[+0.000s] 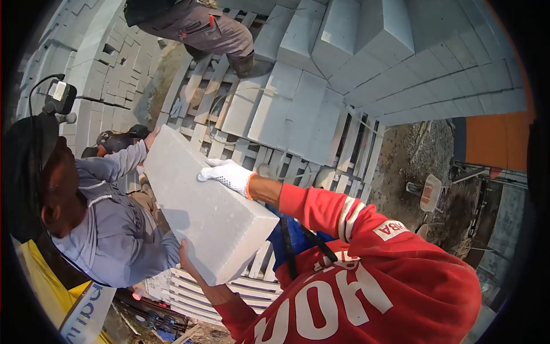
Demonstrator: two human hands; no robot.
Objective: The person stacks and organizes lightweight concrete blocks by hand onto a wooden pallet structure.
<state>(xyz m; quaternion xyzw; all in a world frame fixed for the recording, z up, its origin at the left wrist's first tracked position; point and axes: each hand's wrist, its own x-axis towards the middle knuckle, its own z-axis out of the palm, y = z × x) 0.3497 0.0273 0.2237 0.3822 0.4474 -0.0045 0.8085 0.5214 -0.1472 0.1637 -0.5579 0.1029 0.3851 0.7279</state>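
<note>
One large, pale grey rectangular block (200, 203) is toward 8 o'clock. The right hand (229, 176), in one white dotted glove, lies on its broad face, fingers slightly spread; the bare left hand (186, 258) touches its lower edge, its grip partly hidden. One co-worker in a blue-grey top (114, 229), at 9 o'clock, holds the far end. Four flat pale blocks (286, 112) lie on slatted wooden pallets (200, 114) at 12 o'clock; one person in grey-brown trousers (200, 28) is at 11.

Gloved right hand (226, 175) and bare left hand (186, 258) hold big gray block (200, 200). 1 person in gray top (117, 221) holds it too. Wood slats (246, 286) below.
</note>
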